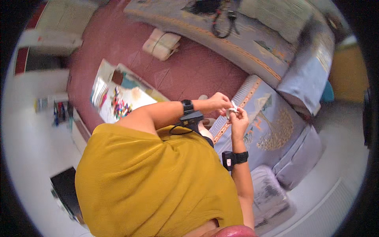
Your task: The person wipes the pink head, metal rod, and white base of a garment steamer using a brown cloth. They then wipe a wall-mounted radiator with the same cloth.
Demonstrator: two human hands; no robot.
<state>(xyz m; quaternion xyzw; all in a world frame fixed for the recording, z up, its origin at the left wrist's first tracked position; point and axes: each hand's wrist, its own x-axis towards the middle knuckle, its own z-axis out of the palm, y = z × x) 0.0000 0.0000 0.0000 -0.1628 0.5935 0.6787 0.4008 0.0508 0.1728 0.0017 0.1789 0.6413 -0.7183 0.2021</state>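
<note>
In front of my body, my left hand and my right hand meet over the edge of a sofa seat. Between their fingertips is a small, thin white looped thing, perhaps a cord or strip; its kind is too small to tell. Both hands pinch it, the left from the far-left side and the right from the near-right side. A black band with a small box sits on each wrist. The patterned blue-grey sofa cover lies below my right hand.
To the left stands a low table with several small colourful items on it. A tied pale bundle lies on the red floor. Farther off, a black strap rests on the long sofa. A plastic-wrapped package is at right.
</note>
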